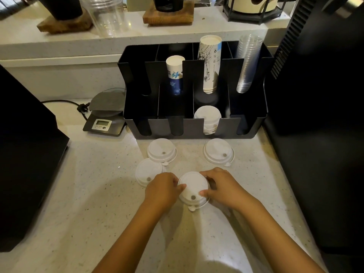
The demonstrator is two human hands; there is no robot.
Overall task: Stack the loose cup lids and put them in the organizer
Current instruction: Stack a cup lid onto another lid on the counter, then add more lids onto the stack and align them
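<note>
**Head view: two hands closing on a short stack of cup lids**

Head view, looking down on a pale speckled counter. The left hand and the right hand grip opposite edges of the near lid stack, thumbs and fingertips curled against its rim; both hands are partly closed on it, and it appears to rest on the counter. The layered rim suggests more than one lid, though the count cannot be told.

Three more groups of lids lie loose: the left lid just beside the left hand, the rear-left lid overlapping it, and the rear-right lid apart on its own. Behind them stands the black organizer; one front compartment already holds a lid pile, while the rear slots hold paper cups and clear cups.

Judged risks: the lids are light and smooth, so uneven pressure from the two hands could skew the stack or pop a lid free. If the sip tabs are not aligned, lids may nest poorly and the stack would sit crooked. The left wrist passes close to the left lid and could nudge it. A tilted stack might also catch on the organizer's narrow front slot when lowered in.
</note>
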